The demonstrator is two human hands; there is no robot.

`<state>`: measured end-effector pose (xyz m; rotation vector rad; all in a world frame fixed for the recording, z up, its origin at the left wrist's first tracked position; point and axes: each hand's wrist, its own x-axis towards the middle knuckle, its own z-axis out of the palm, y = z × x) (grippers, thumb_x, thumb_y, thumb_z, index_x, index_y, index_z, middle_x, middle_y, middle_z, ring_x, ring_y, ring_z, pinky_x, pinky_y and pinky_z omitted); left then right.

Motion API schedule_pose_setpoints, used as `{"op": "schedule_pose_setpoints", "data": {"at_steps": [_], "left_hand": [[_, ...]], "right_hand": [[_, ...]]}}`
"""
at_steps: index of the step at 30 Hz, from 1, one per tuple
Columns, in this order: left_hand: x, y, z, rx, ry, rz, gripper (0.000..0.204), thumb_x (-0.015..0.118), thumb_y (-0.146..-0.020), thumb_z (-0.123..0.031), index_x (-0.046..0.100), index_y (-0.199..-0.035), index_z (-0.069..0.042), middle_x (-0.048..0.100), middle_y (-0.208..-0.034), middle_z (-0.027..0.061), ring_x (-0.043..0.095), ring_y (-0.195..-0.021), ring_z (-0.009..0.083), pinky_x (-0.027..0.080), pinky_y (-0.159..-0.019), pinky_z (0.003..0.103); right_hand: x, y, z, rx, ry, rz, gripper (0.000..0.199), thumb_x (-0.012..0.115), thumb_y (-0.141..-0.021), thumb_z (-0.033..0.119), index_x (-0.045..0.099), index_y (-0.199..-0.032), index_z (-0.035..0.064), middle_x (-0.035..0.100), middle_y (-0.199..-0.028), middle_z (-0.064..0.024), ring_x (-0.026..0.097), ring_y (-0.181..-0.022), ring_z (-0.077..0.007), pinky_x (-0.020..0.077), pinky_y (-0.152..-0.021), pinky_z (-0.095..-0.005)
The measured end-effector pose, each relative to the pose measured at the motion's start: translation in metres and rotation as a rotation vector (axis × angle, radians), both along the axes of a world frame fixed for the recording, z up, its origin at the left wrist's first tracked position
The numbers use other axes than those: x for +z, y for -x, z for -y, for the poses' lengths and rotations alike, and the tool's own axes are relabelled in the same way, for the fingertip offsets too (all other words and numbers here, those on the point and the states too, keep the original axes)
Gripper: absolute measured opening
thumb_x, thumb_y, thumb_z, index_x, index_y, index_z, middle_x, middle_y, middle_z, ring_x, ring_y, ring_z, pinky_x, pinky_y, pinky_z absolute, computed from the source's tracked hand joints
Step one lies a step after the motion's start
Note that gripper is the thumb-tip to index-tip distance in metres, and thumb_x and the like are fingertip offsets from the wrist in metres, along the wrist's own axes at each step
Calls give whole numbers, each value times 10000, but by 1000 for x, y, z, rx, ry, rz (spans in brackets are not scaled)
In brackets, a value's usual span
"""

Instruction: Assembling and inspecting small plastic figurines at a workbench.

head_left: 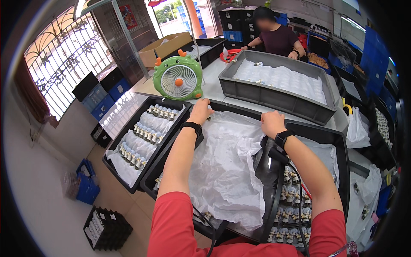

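Note:
A crumpled white sheet of thin packing material [229, 158] lies over the middle black tray [222, 106] and hangs past its near side. My left hand [201, 112] is closed on the sheet's far left corner, by the tray's far rim. A small dark and gold piece shows beside its fingers, too small to name. At the far right corner my right hand [272, 123] has its fingers curled on the sheet. Small figurines [147, 133] stand in rows between white sheets in the left black tray. More figurines [291, 214] fill the right black tray [342, 158]. The sheet hides most of the middle tray's contents.
Beyond the trays stand a green fan [177, 78] and a grey crate [274, 95] lined with white padding. A co-worker [278, 38] is behind the crate. A white plastic bag [358, 130] hangs at the right. Black crates [109, 229] sit on the floor, lower left.

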<state>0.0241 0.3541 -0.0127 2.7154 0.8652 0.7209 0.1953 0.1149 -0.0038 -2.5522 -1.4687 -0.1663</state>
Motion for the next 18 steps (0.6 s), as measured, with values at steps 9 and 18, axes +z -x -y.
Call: {"op": "schedule_pose_setpoints", "data": {"at_steps": [9,18], "left_hand": [[0,-7,-6,-102,-51,-198,345,750,-613,-117,572,-894,-26,602,-939,176,567,-924,338,458,-789,385],[-2,-7,12,36,-263,-381,348,755,-615,-151,591,-901,-38,594,-920,157,599,-898,322,486,-771,398]], "right_hand": [[-2,-1,0,16,-3,-19,161,564,-706,65,672,-822,92,652,-863,-82,536,-940,-289,380,-746,-442],[-8,-5,-2,18,9,-36,157,560,-708,74,674,-816,82,652,-872,-89,537,-940,-291,386,-760,-448]]}}
